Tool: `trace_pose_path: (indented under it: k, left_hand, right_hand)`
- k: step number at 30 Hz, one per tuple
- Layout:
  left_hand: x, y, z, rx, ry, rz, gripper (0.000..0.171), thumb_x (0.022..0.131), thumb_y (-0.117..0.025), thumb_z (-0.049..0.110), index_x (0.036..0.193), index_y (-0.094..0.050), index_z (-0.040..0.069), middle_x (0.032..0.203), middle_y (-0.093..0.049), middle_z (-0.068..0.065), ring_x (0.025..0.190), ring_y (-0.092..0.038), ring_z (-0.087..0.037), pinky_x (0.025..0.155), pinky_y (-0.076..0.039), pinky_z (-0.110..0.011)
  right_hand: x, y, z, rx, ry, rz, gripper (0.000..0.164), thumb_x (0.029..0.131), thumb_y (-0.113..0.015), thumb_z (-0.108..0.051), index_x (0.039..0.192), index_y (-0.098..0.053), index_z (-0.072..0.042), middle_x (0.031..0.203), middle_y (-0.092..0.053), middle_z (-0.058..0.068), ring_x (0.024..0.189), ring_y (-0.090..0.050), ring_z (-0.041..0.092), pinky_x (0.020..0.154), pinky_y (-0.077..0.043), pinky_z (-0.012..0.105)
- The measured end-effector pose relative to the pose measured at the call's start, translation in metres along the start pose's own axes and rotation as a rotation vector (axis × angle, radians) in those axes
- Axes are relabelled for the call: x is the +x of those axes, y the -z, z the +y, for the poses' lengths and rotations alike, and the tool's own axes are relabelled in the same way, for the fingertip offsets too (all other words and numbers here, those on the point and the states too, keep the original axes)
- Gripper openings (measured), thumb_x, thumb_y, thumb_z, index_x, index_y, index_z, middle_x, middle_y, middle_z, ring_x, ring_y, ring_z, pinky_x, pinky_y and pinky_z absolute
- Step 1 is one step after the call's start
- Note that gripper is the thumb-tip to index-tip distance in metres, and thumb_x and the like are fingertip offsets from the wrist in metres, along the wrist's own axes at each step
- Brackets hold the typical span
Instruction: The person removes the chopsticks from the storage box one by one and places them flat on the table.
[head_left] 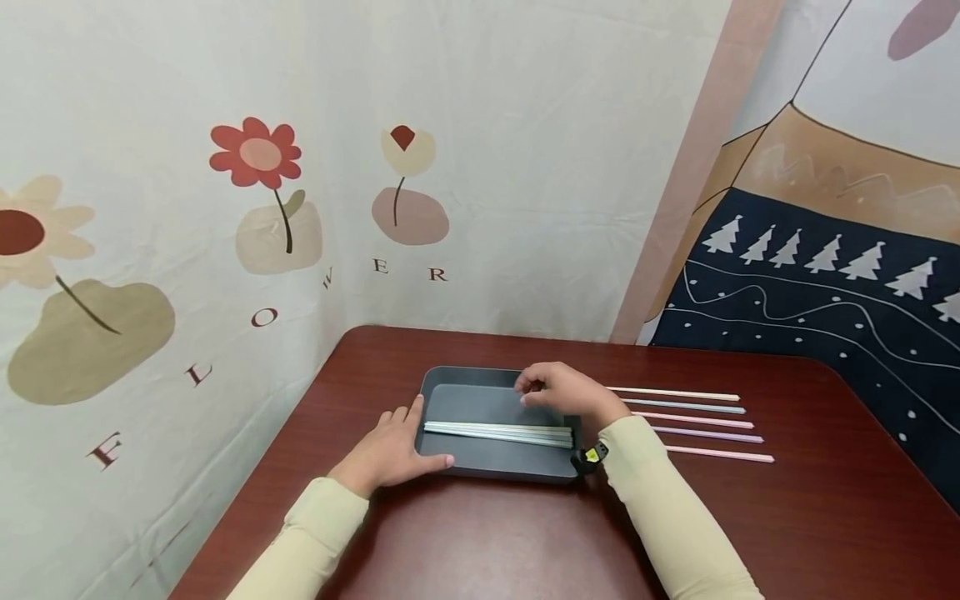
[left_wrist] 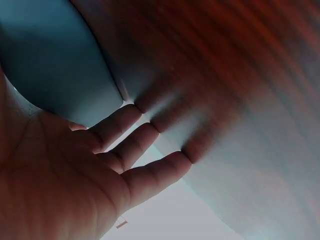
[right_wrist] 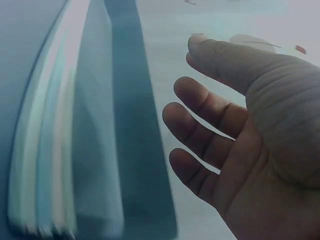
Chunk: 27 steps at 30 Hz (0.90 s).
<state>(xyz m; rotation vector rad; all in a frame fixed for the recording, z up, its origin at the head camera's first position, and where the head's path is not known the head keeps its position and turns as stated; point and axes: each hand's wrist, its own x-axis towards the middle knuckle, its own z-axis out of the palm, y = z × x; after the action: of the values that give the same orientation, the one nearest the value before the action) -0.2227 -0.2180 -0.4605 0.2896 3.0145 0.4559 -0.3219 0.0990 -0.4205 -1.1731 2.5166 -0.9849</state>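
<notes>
Tray, grey, one: sitting on the worktop ahead of you. Bundle of thin pastel strips, one: lying lengthwise in the tray's nearer half; blur is preventing an exact count. Loose strips, five: lying roughly parallel on the worktop to the right, being, from the far side, a cream strip, a pale blue strip, a pink strip, a purple strip and a second pink strip. Your right arm is hiding their left ends.

Left hand: touching the tray's left end, fingers extended, thumb reaching over the near wall; you are apparently steadying it. Right hand: hovering over the tray's right part, fingers loosely bent, gripping nothing.

Progress, as judged: you are apparently standing partway. Five strips are already lying singly in a row; the bundled ones are probably remaining to be laid out, though the views are not settling the direction.
</notes>
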Motion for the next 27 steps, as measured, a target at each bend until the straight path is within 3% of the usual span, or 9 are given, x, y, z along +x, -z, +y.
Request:
trace_pose_path:
  k: [5, 12, 20, 27]
  left_hand:
    - [0.000, -0.001, 0.000, -0.002, 0.019, -0.004, 0.128, 0.070, -0.060, 0.085, 0.157, -0.022, 0.000, 0.143, -0.045, -0.021, 0.127, -0.043, -0.036, 0.096, -0.047, -0.048]
    - [0.000, -0.001, 0.001, -0.004, 0.022, 0.000, 0.126, 0.070, -0.063, 0.083, 0.156, -0.022, 0.000, 0.142, -0.046, -0.021, 0.126, -0.043, -0.037, 0.097, -0.046, -0.048]
    - [0.001, -0.002, 0.001, -0.002, 0.018, 0.010, 0.126, 0.071, -0.063, 0.082, 0.156, -0.023, -0.001, 0.141, -0.047, -0.021, 0.127, -0.044, -0.039, 0.097, -0.046, -0.049]
    - [0.002, -0.002, -0.001, 0.007, 0.012, 0.010, 0.126, 0.071, -0.062, 0.083, 0.156, -0.022, -0.001, 0.142, -0.046, -0.021, 0.126, -0.044, -0.038, 0.096, -0.047, -0.048]
  right_hand:
    - [0.019, -0.013, 0.003, 0.042, -0.029, -0.091, 0.017, 0.097, -0.066, -0.014, 0.111, -0.070, -0.006, 0.101, -0.064, -0.005, 0.087, -0.057, 0.015, 0.077, -0.049, 0.033]
    - [0.034, -0.028, 0.011, 0.123, -0.068, -0.150, 0.011, 0.096, -0.067, -0.014, 0.106, -0.071, -0.009, 0.094, -0.064, -0.005, 0.083, -0.055, 0.016, 0.074, -0.047, 0.034]
    - [0.041, -0.039, 0.018, 0.146, -0.058, -0.246, 0.013, 0.096, -0.067, -0.013, 0.108, -0.069, -0.014, 0.095, -0.064, -0.005, 0.082, -0.056, 0.013, 0.075, -0.047, 0.032]
    - [0.041, -0.044, 0.024, 0.145, -0.074, -0.245, 0.014, 0.096, -0.067, -0.012, 0.110, -0.070, -0.015, 0.095, -0.064, -0.005, 0.083, -0.057, 0.012, 0.075, -0.048, 0.031]
